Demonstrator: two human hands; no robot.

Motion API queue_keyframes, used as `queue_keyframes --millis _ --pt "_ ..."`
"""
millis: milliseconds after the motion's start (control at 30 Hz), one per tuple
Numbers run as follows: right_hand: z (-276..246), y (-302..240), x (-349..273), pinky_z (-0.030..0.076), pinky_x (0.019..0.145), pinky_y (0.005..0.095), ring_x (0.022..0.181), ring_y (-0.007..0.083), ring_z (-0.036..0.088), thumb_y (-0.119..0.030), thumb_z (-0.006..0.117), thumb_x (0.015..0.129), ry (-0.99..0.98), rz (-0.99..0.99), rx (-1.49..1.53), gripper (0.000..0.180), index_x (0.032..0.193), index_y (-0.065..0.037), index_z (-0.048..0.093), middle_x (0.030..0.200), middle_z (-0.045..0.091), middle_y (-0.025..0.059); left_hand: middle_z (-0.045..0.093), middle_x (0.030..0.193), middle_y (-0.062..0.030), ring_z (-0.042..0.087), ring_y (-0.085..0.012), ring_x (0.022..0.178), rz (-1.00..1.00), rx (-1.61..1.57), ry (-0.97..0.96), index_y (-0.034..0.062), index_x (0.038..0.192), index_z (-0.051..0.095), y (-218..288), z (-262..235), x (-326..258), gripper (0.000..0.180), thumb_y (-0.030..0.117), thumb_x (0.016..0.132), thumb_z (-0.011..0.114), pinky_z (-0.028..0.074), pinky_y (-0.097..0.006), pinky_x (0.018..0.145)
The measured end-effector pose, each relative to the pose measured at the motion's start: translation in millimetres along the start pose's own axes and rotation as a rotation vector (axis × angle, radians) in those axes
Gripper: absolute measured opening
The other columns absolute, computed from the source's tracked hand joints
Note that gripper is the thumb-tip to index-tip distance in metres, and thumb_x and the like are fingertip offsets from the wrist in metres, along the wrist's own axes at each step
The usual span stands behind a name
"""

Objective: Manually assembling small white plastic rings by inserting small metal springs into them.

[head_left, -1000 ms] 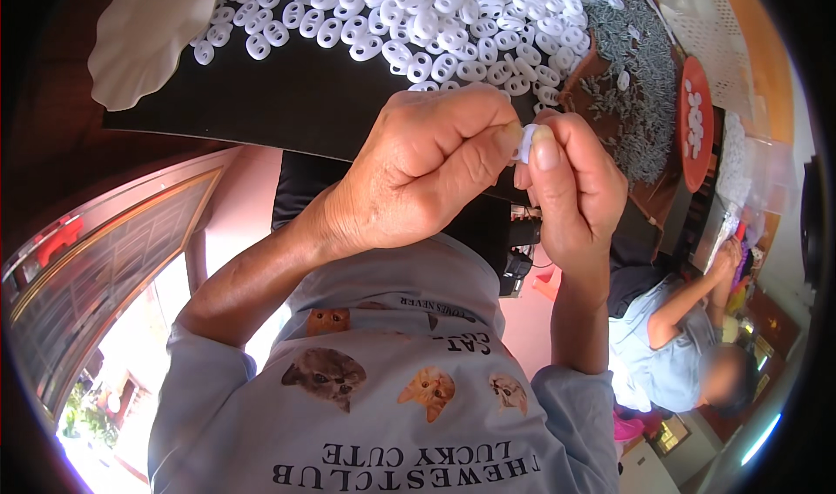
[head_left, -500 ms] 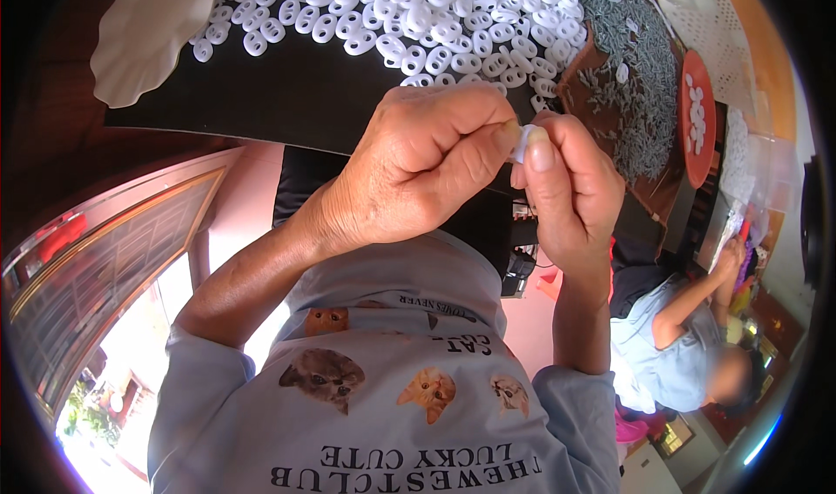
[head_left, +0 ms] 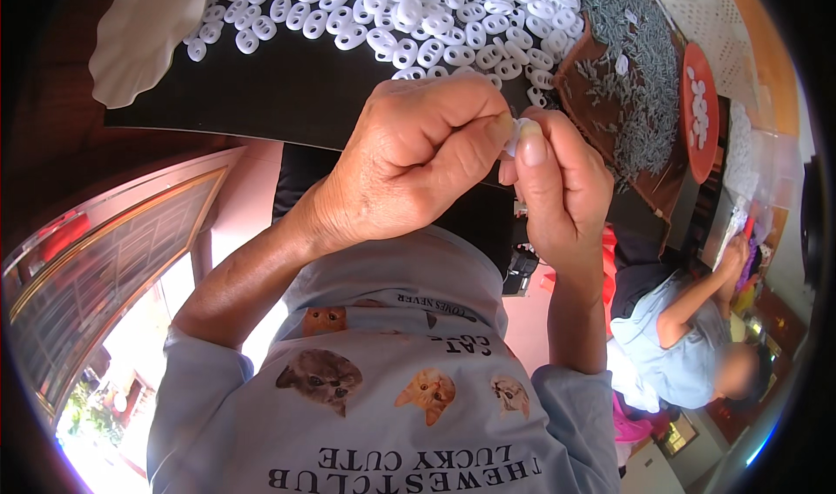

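Fingertips of both my hands meet over the near edge of the black table. My left hand (head_left: 427, 159) is closed in a pinch on a small white plastic piece (head_left: 515, 135). From the other side, thumb and fingers of my right hand (head_left: 562, 176) squeeze the same piece. Most of it is hidden by the fingers. Just beyond the hands spreads a pile of white oval plastic pieces with two holes (head_left: 409, 15). To the right lies a heap of small grey pieces (head_left: 640, 115) that look like metal springs, on a brown sheet (head_left: 583, 84).
A cream wavy-edged tray (head_left: 139, 45) stands at the far left of the black table (head_left: 235, 93). On the right, a red dish (head_left: 697, 165) holds several white pieces. Another person (head_left: 670, 337) works at the lower right.
Both hands have shifted slightly left, still pinching the white piece together. The right hand's fingers have moved up a little around it.
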State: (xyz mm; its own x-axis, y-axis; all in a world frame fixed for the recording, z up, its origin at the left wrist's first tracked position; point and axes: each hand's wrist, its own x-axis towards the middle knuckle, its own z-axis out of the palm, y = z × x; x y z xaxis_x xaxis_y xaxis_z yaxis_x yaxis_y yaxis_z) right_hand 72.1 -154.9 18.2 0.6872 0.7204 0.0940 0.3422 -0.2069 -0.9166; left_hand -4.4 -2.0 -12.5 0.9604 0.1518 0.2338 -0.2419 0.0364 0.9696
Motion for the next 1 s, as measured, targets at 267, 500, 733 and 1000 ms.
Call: queue_keyframes --millis 267,500,733,1000 --pt "0.4 7.3 -5.1 0.035 0.047 0.0187 0.053 0.0032 0.044 -0.015 0.048 0.097 -0.002 -0.061 -0.059 0.022 0.101 0.003 0.060 0.066 0.055 0.0014 0.058 0.077 -0.0057 0.054 -0.0095 0.066 0.003 0.025 -0.029 -0.0065 0.089 0.057 1.8 -1.9 -1.0 0.013 0.000 0.093 0.047 0.044 -0.022 0.060" --pt "4.6 4.9 -8.8 0.034 0.049 0.0190 0.053 0.0031 0.042 -0.013 0.047 0.098 0.010 -0.067 -0.067 0.022 0.101 0.004 0.059 0.066 0.055 0.0015 0.058 0.075 -0.0059 0.053 -0.0100 0.066 0.038 0.018 0.012 -0.0065 0.088 0.057 3.5 0.8 -2.2 0.012 0.001 0.092 0.049 0.043 -0.023 0.060" --pt "7.1 5.8 -7.7 0.034 0.048 0.0193 0.053 0.0035 0.043 -0.013 0.047 0.098 0.029 -0.069 -0.052 0.022 0.102 0.005 0.059 0.065 0.055 0.0019 0.057 0.073 -0.0063 0.053 -0.0109 0.065 0.049 0.006 0.021 -0.0066 0.087 0.057 1.4 0.6 -2.2 0.012 0.002 0.092 0.050 0.044 -0.024 0.059" --pt "5.5 10.7 -5.9 0.034 0.048 0.0194 0.053 0.0038 0.043 -0.013 0.047 0.097 0.015 -0.090 -0.032 0.022 0.101 0.005 0.059 0.065 0.055 0.0021 0.058 0.076 -0.0067 0.054 -0.0107 0.065 0.073 0.059 0.007 -0.0076 0.089 0.057 0.4 0.7 -0.6 0.013 0.002 0.092 0.048 0.044 -0.024 0.060"
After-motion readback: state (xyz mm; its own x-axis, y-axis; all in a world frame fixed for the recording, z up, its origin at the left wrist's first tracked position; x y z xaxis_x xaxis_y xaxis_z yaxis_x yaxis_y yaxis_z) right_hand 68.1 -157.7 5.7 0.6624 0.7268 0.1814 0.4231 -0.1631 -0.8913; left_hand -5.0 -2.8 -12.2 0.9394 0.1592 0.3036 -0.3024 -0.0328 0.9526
